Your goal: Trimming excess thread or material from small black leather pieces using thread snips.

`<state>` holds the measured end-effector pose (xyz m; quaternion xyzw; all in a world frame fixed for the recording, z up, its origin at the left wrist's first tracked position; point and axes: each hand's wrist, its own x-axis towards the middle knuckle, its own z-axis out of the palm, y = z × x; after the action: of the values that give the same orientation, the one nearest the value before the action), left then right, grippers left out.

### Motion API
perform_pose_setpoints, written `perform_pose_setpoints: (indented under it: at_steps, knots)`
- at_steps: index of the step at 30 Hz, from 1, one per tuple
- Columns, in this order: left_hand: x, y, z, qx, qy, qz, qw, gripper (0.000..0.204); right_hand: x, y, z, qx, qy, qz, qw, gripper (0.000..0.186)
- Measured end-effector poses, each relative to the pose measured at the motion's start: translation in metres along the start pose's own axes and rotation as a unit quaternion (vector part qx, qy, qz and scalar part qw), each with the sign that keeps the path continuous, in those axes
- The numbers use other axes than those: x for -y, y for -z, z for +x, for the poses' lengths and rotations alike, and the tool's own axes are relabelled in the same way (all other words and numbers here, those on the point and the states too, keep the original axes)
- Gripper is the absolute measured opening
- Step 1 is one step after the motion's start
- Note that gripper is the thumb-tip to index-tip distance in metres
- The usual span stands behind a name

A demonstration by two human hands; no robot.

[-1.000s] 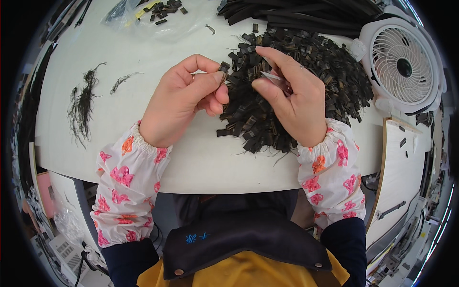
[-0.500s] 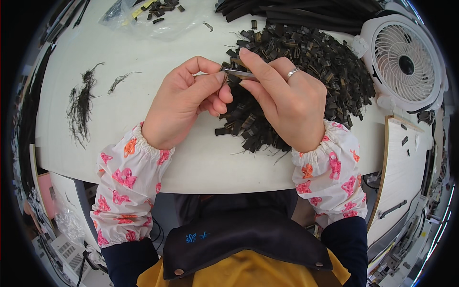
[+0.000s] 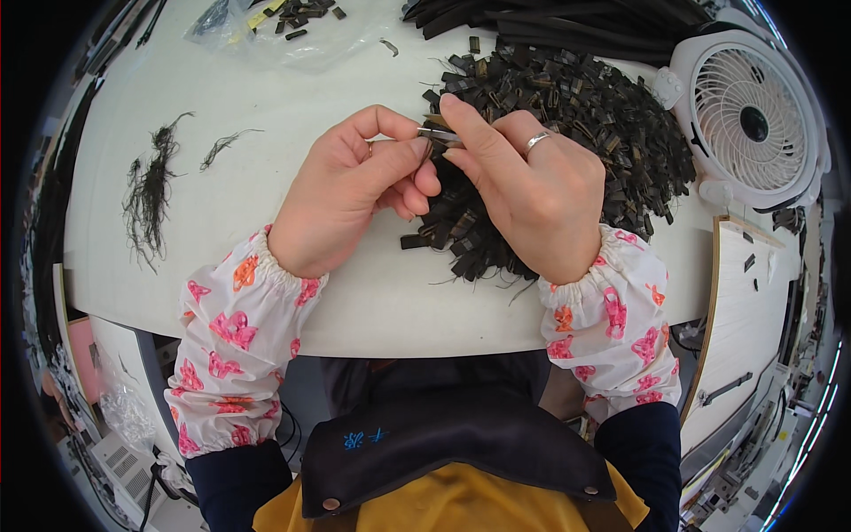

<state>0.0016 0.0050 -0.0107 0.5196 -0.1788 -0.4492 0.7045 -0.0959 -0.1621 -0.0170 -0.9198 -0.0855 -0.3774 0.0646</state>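
Above the front part of the table, my left hand point(image 3: 350, 182) pinches a small dark fabric piece point(image 3: 429, 149) between thumb and forefinger; most of it is hidden by the fingers. My right hand point(image 3: 536, 182), with a ring on one finger, is closed on small thread snips point(image 3: 441, 134). Their silvery blades point left and meet the left fingertips at the piece. Behind and below both hands spreads a big heap of small black folded fabric tabs point(image 3: 576, 115), some with loose threads.
Tangled black threads point(image 3: 152, 191) lie on the white table point(image 3: 292, 115) at left. A clear plastic bag point(image 3: 328, 49) with several loose tabs is at the far left. Long black strips point(image 3: 567, 31) lie at the back. A white fan point(image 3: 745, 115) stands right, by a wooden board point(image 3: 740, 301).
Both hands stay close together. My left hand has shifted slightly right with the fabric piece, and the snips' blades now reach a little further over its fingertips.
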Motion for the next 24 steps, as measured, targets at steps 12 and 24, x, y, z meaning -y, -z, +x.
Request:
perform_pose_setpoints:
  at_steps: [12, 24]
  knots:
    - [-0.002, 0.007, 0.004, 0.087, 0.059, 0.024, 0.994, 0.012, -0.007, 0.009, 0.005, 0.107, -0.076, 0.345, 0.929, 0.039]
    - [0.004, -0.003, -0.002, 0.021, -0.025, 0.157, 0.987, 0.024, 0.000, 0.010, 0.005, 0.037, -0.179, 0.287, 0.940, 0.029]
